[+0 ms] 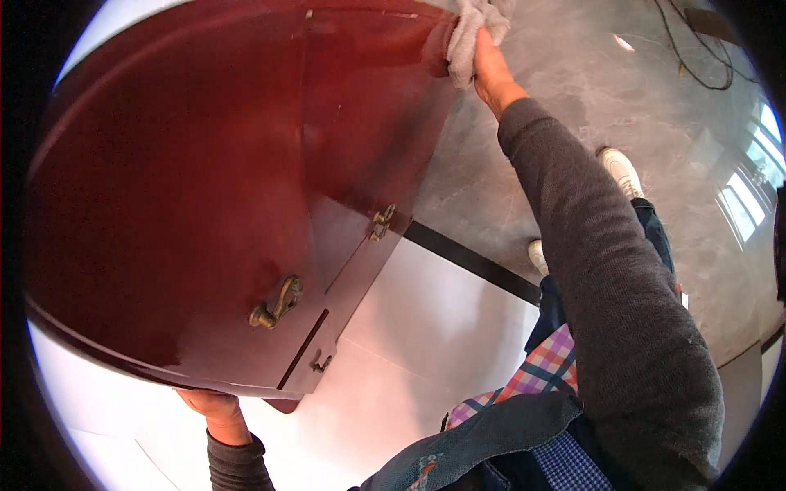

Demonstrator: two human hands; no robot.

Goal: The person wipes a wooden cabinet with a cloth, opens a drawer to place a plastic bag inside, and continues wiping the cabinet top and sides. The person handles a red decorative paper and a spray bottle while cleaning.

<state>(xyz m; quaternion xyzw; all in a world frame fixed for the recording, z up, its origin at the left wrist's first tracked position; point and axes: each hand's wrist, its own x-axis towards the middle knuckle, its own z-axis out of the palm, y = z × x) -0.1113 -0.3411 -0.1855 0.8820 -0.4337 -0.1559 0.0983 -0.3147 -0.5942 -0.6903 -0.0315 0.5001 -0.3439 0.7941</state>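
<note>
A large, glossy dark red panel (184, 172), seemingly a door or furniture front, fills the left half of the view. My right hand (491, 70) holds a crumpled grey cloth (463, 52) against its far right edge. At its near edge is my left hand (212, 408), touching from beneath, its fingers hidden behind the panel. A brass-coloured handle (276, 304) sticks out from the near part of the surface. Farther right is a second brass-coloured fitting (382, 222), and a small dark metal fitting (322, 363) sits near the lower corner.
Grey polished floor (491, 166) stretches to the right, with a dark strip (473, 261) crossing to a pale floor area (417, 319). A black cable (706, 86) lies at the upper right. My pale shoes (620, 172) show beside my right sleeve. A checked cloth garment (534, 374) hangs at my waist.
</note>
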